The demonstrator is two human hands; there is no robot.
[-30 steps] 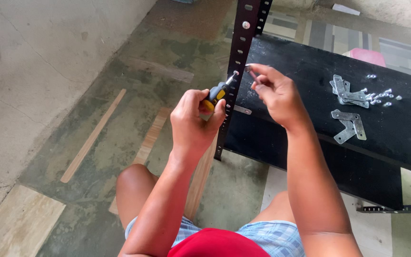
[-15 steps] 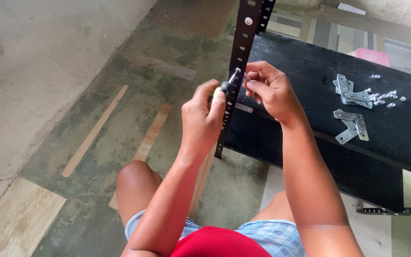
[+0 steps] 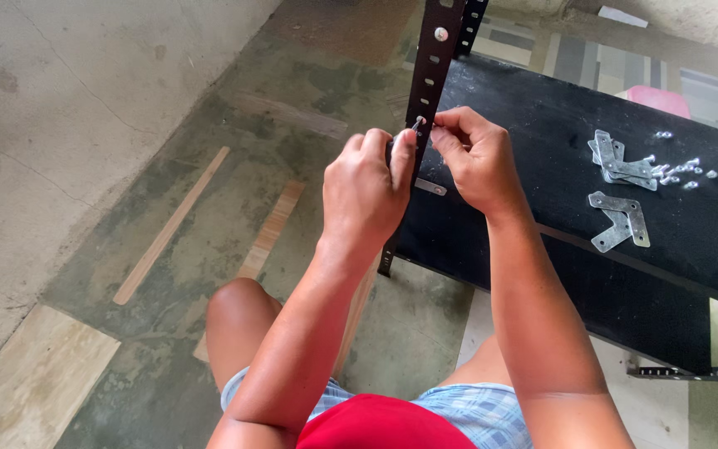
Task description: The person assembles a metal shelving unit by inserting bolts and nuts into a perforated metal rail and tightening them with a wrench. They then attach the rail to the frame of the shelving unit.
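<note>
A black slotted metal post stands upright at the corner of a black shelf panel. My left hand is closed around a screwdriver whose handle is hidden in the fist, and only its silver tip shows at a slot in the post. My right hand is on the other side of the post, fingertips pinched on a small fastener against the same slot. The two hands nearly touch. A round silver bolt head sits higher up the post.
Flat silver corner brackets and a second stack of brackets lie on the panel beside loose small screws. A pink object lies behind. Two wooden strips lie on the floor. Another slotted bar is at lower right.
My left hand has moved up and right with the screwdriver to the post, hiding its yellow-black handle. My right hand has closed in on the same slot.
</note>
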